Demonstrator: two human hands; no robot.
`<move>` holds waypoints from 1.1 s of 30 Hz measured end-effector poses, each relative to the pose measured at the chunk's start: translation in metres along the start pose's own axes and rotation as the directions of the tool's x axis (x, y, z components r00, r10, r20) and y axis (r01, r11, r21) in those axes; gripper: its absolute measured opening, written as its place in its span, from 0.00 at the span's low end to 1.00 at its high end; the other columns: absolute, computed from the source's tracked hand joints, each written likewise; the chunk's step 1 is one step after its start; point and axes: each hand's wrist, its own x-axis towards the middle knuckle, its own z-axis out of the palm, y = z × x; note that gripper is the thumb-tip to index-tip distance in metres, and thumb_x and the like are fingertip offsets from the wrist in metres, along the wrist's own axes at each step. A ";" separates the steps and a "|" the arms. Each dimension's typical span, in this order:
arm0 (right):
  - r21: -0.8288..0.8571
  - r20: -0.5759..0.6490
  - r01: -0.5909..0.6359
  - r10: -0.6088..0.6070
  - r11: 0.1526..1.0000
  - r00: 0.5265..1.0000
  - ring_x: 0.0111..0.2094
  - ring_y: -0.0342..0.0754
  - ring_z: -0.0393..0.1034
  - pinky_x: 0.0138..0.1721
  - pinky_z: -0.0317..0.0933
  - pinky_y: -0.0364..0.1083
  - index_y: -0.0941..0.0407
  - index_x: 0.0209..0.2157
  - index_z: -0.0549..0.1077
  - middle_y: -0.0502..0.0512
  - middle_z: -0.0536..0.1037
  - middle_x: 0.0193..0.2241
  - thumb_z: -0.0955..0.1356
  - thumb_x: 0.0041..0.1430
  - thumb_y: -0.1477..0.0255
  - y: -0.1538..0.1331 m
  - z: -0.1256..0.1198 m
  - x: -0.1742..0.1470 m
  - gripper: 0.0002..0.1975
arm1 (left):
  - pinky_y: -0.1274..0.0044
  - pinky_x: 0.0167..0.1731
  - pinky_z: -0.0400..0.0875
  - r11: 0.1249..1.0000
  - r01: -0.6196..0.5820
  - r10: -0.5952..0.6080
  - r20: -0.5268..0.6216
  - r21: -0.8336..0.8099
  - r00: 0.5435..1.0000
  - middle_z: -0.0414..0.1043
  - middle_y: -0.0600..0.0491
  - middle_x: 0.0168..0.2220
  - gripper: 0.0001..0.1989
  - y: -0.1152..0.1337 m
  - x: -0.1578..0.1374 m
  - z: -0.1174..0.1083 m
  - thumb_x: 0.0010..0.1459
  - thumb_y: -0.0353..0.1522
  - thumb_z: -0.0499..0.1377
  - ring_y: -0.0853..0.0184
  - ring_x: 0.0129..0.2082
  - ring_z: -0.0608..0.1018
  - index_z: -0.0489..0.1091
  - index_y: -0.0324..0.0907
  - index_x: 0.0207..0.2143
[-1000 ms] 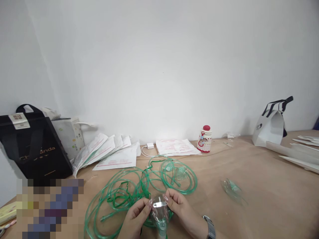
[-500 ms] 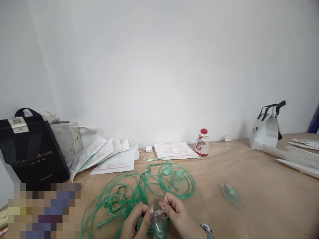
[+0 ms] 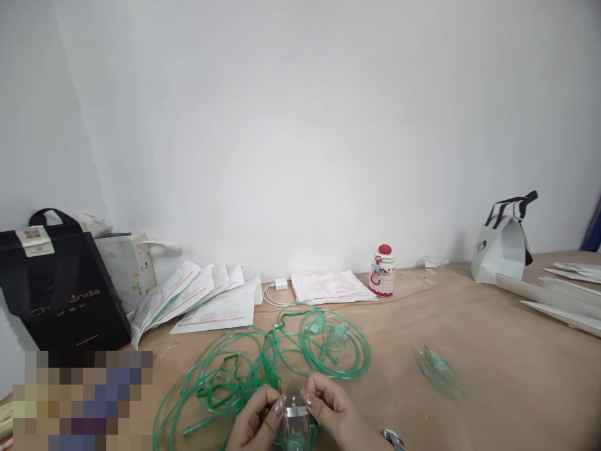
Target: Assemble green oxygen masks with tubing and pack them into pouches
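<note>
At the bottom centre, a clear oxygen mask (image 3: 295,427) is pinched between both hands, its metal nose strip facing up. My left hand (image 3: 259,421) is closed on the mask's left edge, thumb and index finger near the strip. The right edge is gripped by my right hand (image 3: 332,413), with a watch on that wrist. The mask's lower part runs out of the frame. Coiled green oxygen tubing (image 3: 225,341) and a green elastic strap (image 3: 230,382) lie beyond and left of my hands. Another clear mask (image 3: 339,337) rests within the far coil.
To the right lies a clear and green piece (image 3: 439,369). White packets (image 3: 220,307), a flat packet (image 3: 331,286), a charger (image 3: 280,284) and a red-lidded bottle (image 3: 382,272) line the wall. A black bag (image 3: 61,288) stands left, a white bag (image 3: 500,250) right.
The mask has turned slightly in my hands, and its metal strip sits a little lower and shows more clearly. Both hands keep their hold. The whole view has shifted slightly downward.
</note>
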 end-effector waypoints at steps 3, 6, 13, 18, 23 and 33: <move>0.206 0.022 -0.028 0.024 0.978 0.999 0.22 0.39 0.46 0.24 0.42 0.40 0.57 0.20 0.59 0.44 0.56 0.18 0.70 0.44 0.56 0.003 0.004 0.002 0.21 | 0.79 0.23 0.51 0.987 0.074 -0.070 0.030 -0.141 0.997 0.54 0.59 0.19 0.18 0.002 0.002 -0.001 0.43 0.47 0.61 0.72 0.21 0.55 0.63 0.41 0.19; 0.413 0.066 -0.088 0.067 0.906 0.996 0.21 0.39 0.48 0.25 0.44 0.40 0.57 0.19 0.59 0.44 0.57 0.17 0.73 0.40 0.61 0.004 0.008 0.002 0.20 | 0.79 0.22 0.52 0.958 0.125 -0.100 0.109 -0.257 0.989 0.54 0.59 0.18 0.17 0.003 0.002 0.000 0.41 0.44 0.63 0.72 0.21 0.56 0.63 0.41 0.19; 0.592 0.113 -0.154 0.108 0.791 0.988 0.20 0.39 0.51 0.25 0.46 0.39 0.58 0.19 0.61 0.44 0.60 0.16 0.75 0.37 0.67 0.004 0.013 0.003 0.19 | 0.80 0.22 0.54 0.823 0.202 -0.141 0.152 -0.531 0.978 0.59 0.59 0.16 0.16 0.000 0.004 0.007 0.38 0.39 0.67 0.74 0.19 0.60 0.63 0.40 0.18; 0.569 0.093 -0.114 0.074 0.814 0.993 0.20 0.38 0.51 0.24 0.45 0.39 0.58 0.19 0.62 0.45 0.61 0.16 0.75 0.37 0.67 -0.004 0.013 0.001 0.18 | 0.80 0.22 0.55 0.702 0.282 -0.153 0.249 -0.654 0.956 0.63 0.58 0.17 0.14 -0.004 0.004 0.012 0.37 0.35 0.68 0.74 0.19 0.63 0.65 0.40 0.18; 0.440 0.077 -0.057 0.026 0.896 0.997 0.20 0.38 0.50 0.23 0.43 0.39 0.58 0.19 0.62 0.45 0.61 0.16 0.74 0.40 0.64 -0.020 0.009 0.001 0.18 | 0.81 0.23 0.56 0.705 0.265 -0.165 0.212 -0.657 0.963 0.64 0.58 0.17 0.14 -0.005 0.005 0.012 0.37 0.35 0.68 0.74 0.19 0.64 0.64 0.40 0.18; 0.442 0.049 -0.091 0.077 0.892 0.996 0.21 0.39 0.53 0.25 0.45 0.40 0.59 0.21 0.63 0.46 0.64 0.18 0.72 0.44 0.64 -0.010 0.004 0.006 0.16 | 0.81 0.23 0.54 0.874 0.191 -0.170 0.086 -0.447 0.982 0.61 0.58 0.19 0.13 -0.004 0.007 0.005 0.43 0.39 0.64 0.74 0.20 0.61 0.67 0.39 0.20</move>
